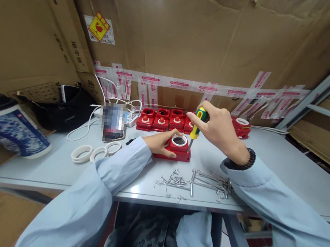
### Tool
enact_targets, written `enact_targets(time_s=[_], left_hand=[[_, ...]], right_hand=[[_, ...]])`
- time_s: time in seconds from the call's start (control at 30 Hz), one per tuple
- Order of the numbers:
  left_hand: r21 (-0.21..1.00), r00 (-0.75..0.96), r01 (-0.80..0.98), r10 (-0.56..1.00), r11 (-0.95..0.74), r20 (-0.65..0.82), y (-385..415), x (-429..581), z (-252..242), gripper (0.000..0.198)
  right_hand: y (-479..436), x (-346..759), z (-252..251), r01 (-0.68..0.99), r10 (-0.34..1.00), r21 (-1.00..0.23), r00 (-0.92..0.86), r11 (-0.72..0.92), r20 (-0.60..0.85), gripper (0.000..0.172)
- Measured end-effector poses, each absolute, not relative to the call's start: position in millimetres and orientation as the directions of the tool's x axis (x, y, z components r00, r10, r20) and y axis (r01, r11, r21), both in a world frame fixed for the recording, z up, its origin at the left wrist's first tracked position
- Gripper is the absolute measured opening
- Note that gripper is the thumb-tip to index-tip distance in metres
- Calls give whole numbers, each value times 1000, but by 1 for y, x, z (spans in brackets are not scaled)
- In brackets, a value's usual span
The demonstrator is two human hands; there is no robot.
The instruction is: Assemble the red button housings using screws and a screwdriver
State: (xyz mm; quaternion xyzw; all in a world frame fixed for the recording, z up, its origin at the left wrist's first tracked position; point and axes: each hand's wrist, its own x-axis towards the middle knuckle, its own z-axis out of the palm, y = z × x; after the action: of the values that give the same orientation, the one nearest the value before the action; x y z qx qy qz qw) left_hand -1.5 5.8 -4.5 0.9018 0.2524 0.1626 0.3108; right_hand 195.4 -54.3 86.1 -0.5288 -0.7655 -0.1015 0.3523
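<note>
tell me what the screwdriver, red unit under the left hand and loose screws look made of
The screwdriver: handle likely plastic, from its smooth yellow-green colouring; grey shaft, probably steel. The red unit: probably glossy plastic, given its even colour and highlights. The loose screws: shiny silver metal, judging by their glints; plated or stainless, I can't tell.

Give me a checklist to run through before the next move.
1. Left hand holding the red box: ok.
2. Right hand gripping the screwdriver by its handle: ok.
3. Screwdriver tip down at the box's corner: ok.
4. Tip seated in a screw: cannot tell, too small to see.
5. White ring on top of the box: ok.
6. Small metal bits clear of the table's front edge: not ok, some lie close to it.
</note>
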Motion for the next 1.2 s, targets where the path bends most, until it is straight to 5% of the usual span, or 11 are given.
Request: enact_targets(time_s=[0.1, 0.3, 0.47, 0.63, 0.87, 1.0, 1.1, 1.2], left_hand=[[652, 821, 345, 554, -675, 137, 6, -2, -5, 70], [661, 825, 335, 547, -671, 138, 6, 0, -5, 70], [660, 833, 316, 533, -682, 151, 6, -1, -6, 68], [642, 830, 334, 538, -690, 147, 7, -1, -7, 70], [627, 817, 372, 562, -684, 128, 6, -1, -4, 75], [637, 825, 361, 552, -681, 123, 6, 0, -5, 75], [651, 828, 334, 542, -682, 144, 7, 0, -6, 73], [665, 827, 320, 541, -675, 152, 7, -1, -7, 71]], right_hand=[[-54, 195, 82, 926, 741, -177, -140, 332, 657, 32], [-56, 196, 77, 772, 748, -342, -248, 536, 615, 25], [-56, 191, 73, 892, 689, -219, -131, 395, 713, 35], [-57, 194, 72, 661, 686, -375, -300, 650, 663, 30], [-58, 199, 77, 873, 701, -176, -231, 456, 674, 29], [-61, 203, 84, 699, 729, -330, -398, 634, 557, 28], [-62, 201, 83, 798, 744, -291, -270, 528, 611, 17], [-63, 198, 80, 930, 712, -170, -124, 327, 691, 24]])
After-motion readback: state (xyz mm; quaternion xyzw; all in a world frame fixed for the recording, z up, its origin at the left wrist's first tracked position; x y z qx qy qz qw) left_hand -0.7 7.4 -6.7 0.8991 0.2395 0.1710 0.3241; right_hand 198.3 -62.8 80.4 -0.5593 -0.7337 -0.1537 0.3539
